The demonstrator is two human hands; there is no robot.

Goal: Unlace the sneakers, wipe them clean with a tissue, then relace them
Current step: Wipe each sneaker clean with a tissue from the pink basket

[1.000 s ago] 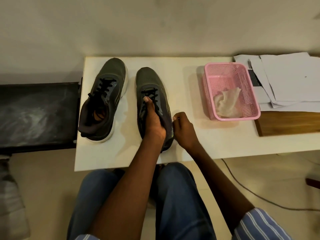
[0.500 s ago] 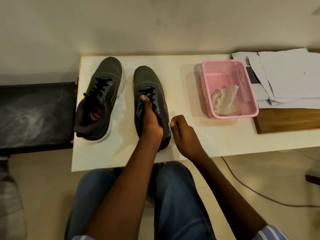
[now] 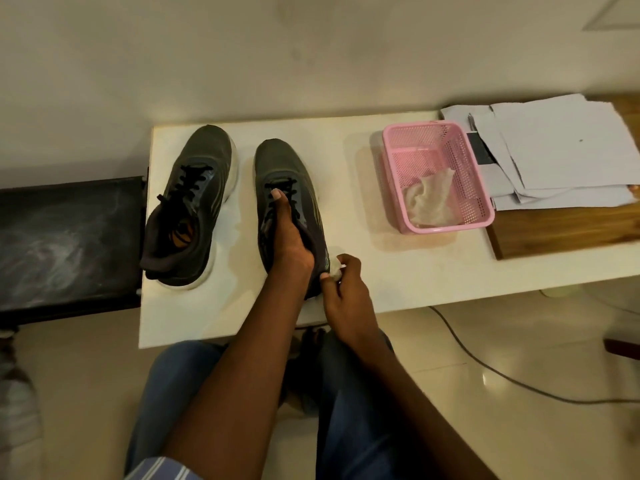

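Two dark grey sneakers with black laces stand on a white table (image 3: 363, 271). The left sneaker (image 3: 194, 199) lies apart, its opening towards me. My left hand (image 3: 289, 240) grips the right sneaker (image 3: 284, 174) over its tongue and collar, thumb on the laces. My right hand (image 3: 346, 289) presses a small white tissue (image 3: 335, 267) against the heel side of that sneaker. Both sneakers are laced.
A pink mesh basket (image 3: 450, 140) with a crumpled tissue (image 3: 429, 202) stands to the right. Beyond it lie loose papers (image 3: 561, 150) on a wooden board (image 3: 554, 230). A black bench (image 3: 69, 237) adjoins the table's left edge. A cable (image 3: 485, 368) runs over the floor.
My right hand has slid back along the right sneaker's side towards the heel, and the tissue now shows between its fingers. My left hand keeps its hold.
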